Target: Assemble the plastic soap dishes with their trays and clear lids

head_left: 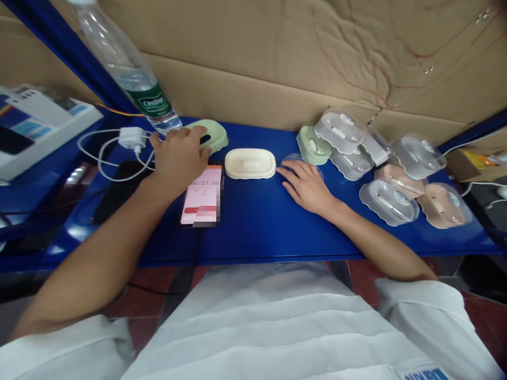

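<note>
My left hand (176, 155) reaches over the left end of a light green oval plastic shell (217, 138) with a dark slot in it. Its fingers are apart and its fingertips are at the shell, with no clear grip showing. Flat on the table, my right hand (308, 186) has its fingers spread over a clear plastic cover (293, 158), mostly hidden beneath them. Between the hands lies a cream oval piece (250, 163) with a raised rim and a shallow recess. A phone (202, 195) showing a timer lies just below my left hand.
Several clear-covered oval packages (390, 203) in white, green and pink are heaped at the right. A water bottle (148, 97) stands behind my left hand, near a white charger (132, 138) with its cable. Cardboard (253, 89) lines the back of the blue table (253, 227).
</note>
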Demonstrator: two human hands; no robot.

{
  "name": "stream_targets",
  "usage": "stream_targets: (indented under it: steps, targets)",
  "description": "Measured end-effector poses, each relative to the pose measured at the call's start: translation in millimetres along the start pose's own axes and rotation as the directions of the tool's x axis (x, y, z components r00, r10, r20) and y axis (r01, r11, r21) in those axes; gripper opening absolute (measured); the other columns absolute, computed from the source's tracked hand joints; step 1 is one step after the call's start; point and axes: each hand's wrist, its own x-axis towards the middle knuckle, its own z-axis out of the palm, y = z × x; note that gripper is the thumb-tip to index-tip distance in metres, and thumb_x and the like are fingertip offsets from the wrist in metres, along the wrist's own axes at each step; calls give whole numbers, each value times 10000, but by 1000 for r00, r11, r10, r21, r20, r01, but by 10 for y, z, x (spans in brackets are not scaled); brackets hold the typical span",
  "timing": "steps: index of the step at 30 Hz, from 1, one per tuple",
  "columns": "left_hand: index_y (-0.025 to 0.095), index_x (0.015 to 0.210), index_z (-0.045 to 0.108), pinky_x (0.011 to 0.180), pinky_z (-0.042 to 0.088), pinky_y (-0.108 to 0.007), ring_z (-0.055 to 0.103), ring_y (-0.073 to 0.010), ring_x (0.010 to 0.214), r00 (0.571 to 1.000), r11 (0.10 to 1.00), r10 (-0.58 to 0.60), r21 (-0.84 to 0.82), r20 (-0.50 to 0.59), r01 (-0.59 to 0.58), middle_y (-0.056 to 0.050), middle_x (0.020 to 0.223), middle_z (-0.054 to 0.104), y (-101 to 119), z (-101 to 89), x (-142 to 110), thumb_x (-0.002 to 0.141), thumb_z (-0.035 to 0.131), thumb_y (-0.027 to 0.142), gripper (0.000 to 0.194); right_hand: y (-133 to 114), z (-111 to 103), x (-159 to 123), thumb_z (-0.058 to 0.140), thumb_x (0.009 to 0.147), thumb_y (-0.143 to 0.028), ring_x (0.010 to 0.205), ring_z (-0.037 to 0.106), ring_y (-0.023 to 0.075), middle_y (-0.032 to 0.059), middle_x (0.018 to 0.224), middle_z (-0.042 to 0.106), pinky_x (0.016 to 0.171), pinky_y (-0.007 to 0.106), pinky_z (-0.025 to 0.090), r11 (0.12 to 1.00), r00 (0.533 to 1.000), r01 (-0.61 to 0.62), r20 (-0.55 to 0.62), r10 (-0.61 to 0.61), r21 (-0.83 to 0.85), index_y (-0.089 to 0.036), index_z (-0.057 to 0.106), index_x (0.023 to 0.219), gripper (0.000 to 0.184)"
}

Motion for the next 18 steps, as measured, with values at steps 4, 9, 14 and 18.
stream_targets:
  steps: [4,9,14,18]
  targets:
    - [143,1412,708,1084,530,-619,704,-366,1256,997,997,61,-46,46,-59,-133,1355,761,-62,26,62,1039,483,332,475,2,4,0,431,1162,-305,1498,559,372,193,1599,629,1228,587,445,1000,1000,-3,7,3,-4,-162,663,1536,463]
    - [199,1223,723,1077,564,-450,715,-247,1135,945,914,311,-242,-99,-327,-74,1250,793,64,10,-5,1084,492,337,303,2,22,-2,440,1146,-314,1538,530,372,195,1651,579,1264,598,428,998,999,-47,7,46,47,-162,543,1647,534]
    - [247,1195,751,1170,546,-461,755,-261,1172,790,744,595,-272,-147,-611,-55,1211,823,237,174,-154,1131,481,358,299,2,31,-2,477,1103,-316,1631,437,385,185,1810,380,1283,629,424,993,996,-83,-25,85,86,-192,378,1754,670]
    - [241,1281,764,1295,437,-557,755,-285,1265,711,682,694,-215,-113,-699,-89,1305,818,273,291,-199,1136,508,337,309,2,38,3,446,1113,-306,1643,421,392,186,1826,353,1280,649,420,995,997,-73,-3,73,72,-200,464,1710,606]
